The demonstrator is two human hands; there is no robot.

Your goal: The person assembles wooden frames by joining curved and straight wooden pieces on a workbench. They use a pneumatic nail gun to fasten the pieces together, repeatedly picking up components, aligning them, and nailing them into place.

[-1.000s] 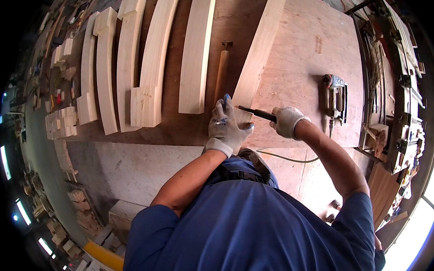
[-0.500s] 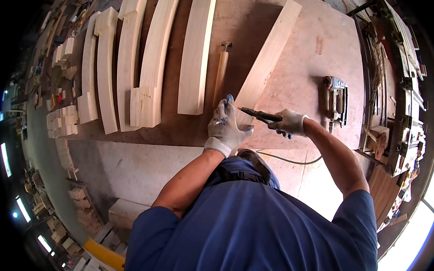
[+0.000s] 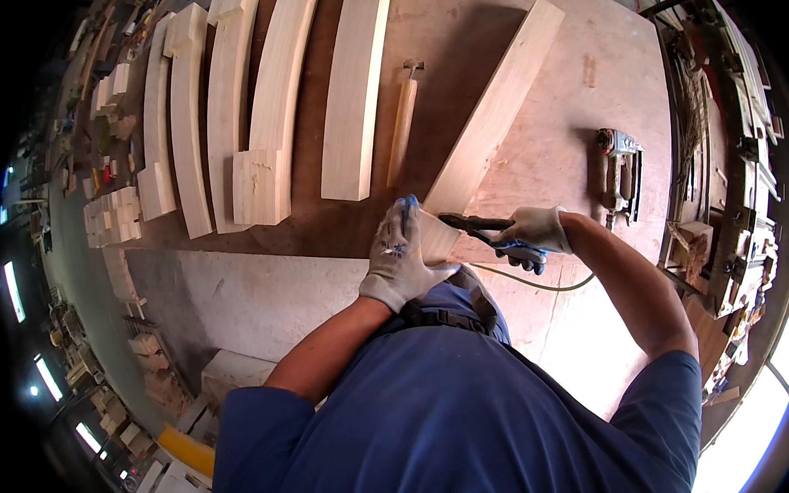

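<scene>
A pale wooden board (image 3: 501, 99) slants across the brown work table, its near end close to my body. My left hand (image 3: 397, 259), in a white glove with blue fingertips, lies along the left side of that near end, fingers stretched out and thumb spread. My right hand (image 3: 533, 235), gloved too, is closed round the handles of dark-jawed pliers (image 3: 474, 225). The handles stand apart, and the jaw tips touch or nearly touch the board's near end beside my left fingers. Whether they grip anything small cannot be made out.
A wooden-handled hammer (image 3: 403, 129) lies left of the board. Several curved pale wood pieces (image 3: 351, 109) stand side by side farther left. A nail gun (image 3: 620, 173) rests on the table (image 3: 572, 110) at the right. A thin hose (image 3: 544, 285) curves along the near edge.
My left hand has slid slightly left and nearer, baring more of the board's end. The pliers' handles now show spread apart, and the jaws sit slightly nearer me. The whole view has shifted slightly.
</scene>
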